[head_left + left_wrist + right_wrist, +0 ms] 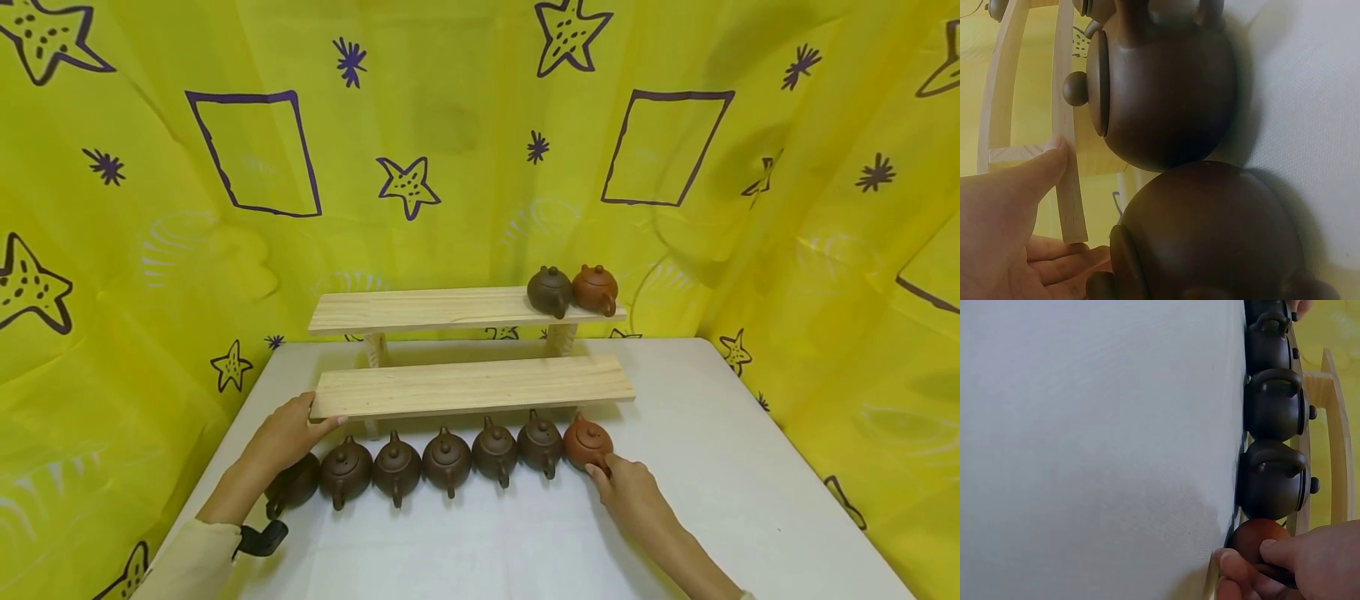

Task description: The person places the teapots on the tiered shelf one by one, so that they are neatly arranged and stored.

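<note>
My left hand [281, 435] grips the left end of the lower wooden shelf [472, 387], thumb on its front edge; the left wrist view shows the thumb and curled fingers around the board [1067, 187]. At the right end of a row on the table, my right hand [633, 492] pinches the handle of a reddish-brown teapot [587, 442]. In the right wrist view, thumb and fingers of that hand [1272, 569] hold the reddish teapot [1254, 539]. Several dark brown teapots [447, 458] stand side by side to its left, the leftmost [294, 483] partly behind my left forearm.
On the right end of the upper shelf [420, 308] stand a dark teapot [550, 291] and a reddish one [596, 289]. Both shelves rest on wooden supports on a white table [750, 483]. A yellow patterned curtain [480, 125] surrounds the back and sides.
</note>
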The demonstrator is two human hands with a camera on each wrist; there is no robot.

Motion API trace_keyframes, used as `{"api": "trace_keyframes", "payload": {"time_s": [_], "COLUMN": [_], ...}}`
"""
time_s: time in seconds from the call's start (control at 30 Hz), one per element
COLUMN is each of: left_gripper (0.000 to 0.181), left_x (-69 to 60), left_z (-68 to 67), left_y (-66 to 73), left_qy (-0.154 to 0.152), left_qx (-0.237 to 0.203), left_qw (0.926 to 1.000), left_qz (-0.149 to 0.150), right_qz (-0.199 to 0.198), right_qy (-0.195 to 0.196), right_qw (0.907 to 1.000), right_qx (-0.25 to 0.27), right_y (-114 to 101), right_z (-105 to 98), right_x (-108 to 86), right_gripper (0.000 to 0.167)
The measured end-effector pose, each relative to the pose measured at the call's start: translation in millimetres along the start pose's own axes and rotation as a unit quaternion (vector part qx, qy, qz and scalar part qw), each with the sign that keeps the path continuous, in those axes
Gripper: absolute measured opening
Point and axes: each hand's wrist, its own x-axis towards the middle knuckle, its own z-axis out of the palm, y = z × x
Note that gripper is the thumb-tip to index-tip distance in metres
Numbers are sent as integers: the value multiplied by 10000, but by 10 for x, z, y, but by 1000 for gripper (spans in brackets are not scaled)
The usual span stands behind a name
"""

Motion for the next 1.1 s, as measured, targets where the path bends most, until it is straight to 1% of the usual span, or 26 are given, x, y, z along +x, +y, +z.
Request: {"api": "trace_keyframes", "payload": {"time_s": [0.23, 0.57, 0.67, 0.87, 0.93, 1.1], "left_gripper": [84, 83, 83, 82, 82, 80], "left_x": [4, 3, 6, 2, 3, 11], "left_z": [-15, -17, -17, -38, -44, -38], "left_y": [16, 24, 24, 36, 38, 34], "left_qy": [-15, -42, -56, -68, -66, -61], "left_qx": [20, 17, 0, 4, 4, 15], "left_qw": [10000, 10000, 10000, 10000, 10000, 10000], "left_qz": [13, 0, 2, -4, 8, 35], "right_qz": [66, -215, -220, -385, -453, -815], "right_qy": [49, 232, 216, 208, 246, 446], "right_qw": [9999, 9995, 9994, 9988, 9985, 9956], "right_qx": [119, 94, 141, 232, 205, 130], "right_y": [17, -67, -132, -296, -357, -534], "right_z": [-27, -132, -200, -367, -422, -526], "right_x": [-33, -29, -29, 15, 56, 215], "right_gripper": [34, 36, 35, 32, 32, 32]}}
